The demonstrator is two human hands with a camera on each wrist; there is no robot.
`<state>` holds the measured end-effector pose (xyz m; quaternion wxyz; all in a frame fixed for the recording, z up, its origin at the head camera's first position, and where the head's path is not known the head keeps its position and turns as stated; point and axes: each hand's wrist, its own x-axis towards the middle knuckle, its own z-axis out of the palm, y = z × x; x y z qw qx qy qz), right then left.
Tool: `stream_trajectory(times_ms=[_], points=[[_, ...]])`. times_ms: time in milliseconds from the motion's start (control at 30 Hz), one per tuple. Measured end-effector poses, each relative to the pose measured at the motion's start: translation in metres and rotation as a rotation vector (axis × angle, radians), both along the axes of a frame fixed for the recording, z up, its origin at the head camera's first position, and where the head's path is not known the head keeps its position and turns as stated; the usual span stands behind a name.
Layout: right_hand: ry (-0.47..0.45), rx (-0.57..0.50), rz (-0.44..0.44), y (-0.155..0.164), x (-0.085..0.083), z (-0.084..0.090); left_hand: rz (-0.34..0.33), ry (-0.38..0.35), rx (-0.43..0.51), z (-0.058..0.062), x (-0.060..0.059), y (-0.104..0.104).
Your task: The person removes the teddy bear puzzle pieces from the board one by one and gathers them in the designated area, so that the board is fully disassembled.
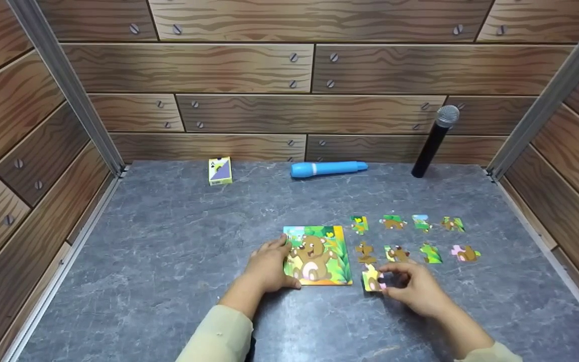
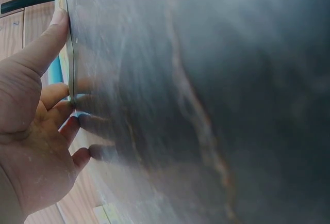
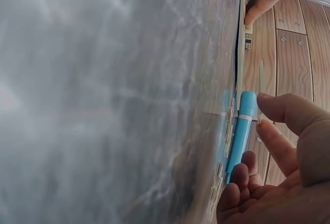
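The left hand (image 1: pixel 269 266) presses the bear puzzle board's (image 1: pixel 319 254) nine-o'clock edge, fingers fairly straight. The right hand (image 1: pixel 415 286) pinches a loose piece (image 1: pixel 371 278) at the board's four o'clock; its picture is partly hidden.

This looks like a staged recording booth rather than a lived-in room. Three walls (image 1: pixel 249 68) printed with cartoon wood planks and screw heads meet at metal corner posts (image 1: pixel 66 85) around a grey stone-patterned tabletop (image 1: pixel 169 261). Assorted props sit on it: a microphone (image 1: pixel 434 141), a blue flashlight (image 1: pixel 327 168), a small card box (image 1: pixel 219 171) and puzzle pieces (image 1: pixel 420 236).
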<state>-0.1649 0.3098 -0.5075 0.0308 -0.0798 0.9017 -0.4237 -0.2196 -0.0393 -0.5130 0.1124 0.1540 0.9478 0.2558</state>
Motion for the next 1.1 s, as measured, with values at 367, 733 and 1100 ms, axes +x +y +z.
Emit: stream_trajectory(times_ms=[367,733,1100], points=[[-0.039,0.020,0.031,0.0041,0.0000,-0.0059,0.000,0.003,0.004,-0.0006,-0.0003,0.0002],[-0.049,0.053,0.055,0.0049,-0.0001,-0.0078,-0.007,0.019,0.005,-0.0019,-0.0010,-0.0008],[-0.009,0.105,0.104,0.0065,-0.0016,-0.0094,-0.001,0.006,0.003,-0.0010,0.0001,-0.0004]])
